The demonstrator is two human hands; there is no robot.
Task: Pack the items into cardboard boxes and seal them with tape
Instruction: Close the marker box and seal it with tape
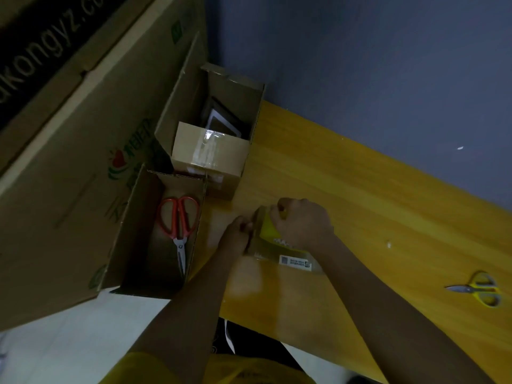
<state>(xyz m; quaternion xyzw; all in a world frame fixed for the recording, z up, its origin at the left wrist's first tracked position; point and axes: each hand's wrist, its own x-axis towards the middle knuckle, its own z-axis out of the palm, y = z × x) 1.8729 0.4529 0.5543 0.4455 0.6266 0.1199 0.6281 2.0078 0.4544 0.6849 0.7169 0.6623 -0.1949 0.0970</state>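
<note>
Centrally, a small packaged item (279, 245) lies on the yellow wooden table (374, 206); its wrapper is yellow with white lettering too blurred to read, and a white label with a square code sits at its near end. The right hand (303, 224) grips the package from above, fingers curled over its far end. The left hand (235, 236) pinches the package's left edge; what it holds there appears to be a flap or tape end, though motion blur prevents certainty. Just beside the left hand, an open cardboard box (155, 239) contains red-handled scissors (178, 225), blades pointing toward the person. Behind it, a second open box (219, 128) holds a dark framed object standing against the inner wall; clear tape shows on its front flap. A large carton (69, 151) at left carries partial print reading "kongyz.co" and a red-and-green logo. Yellow-handled scissors (478, 289) lie well apart at the table's right
</note>
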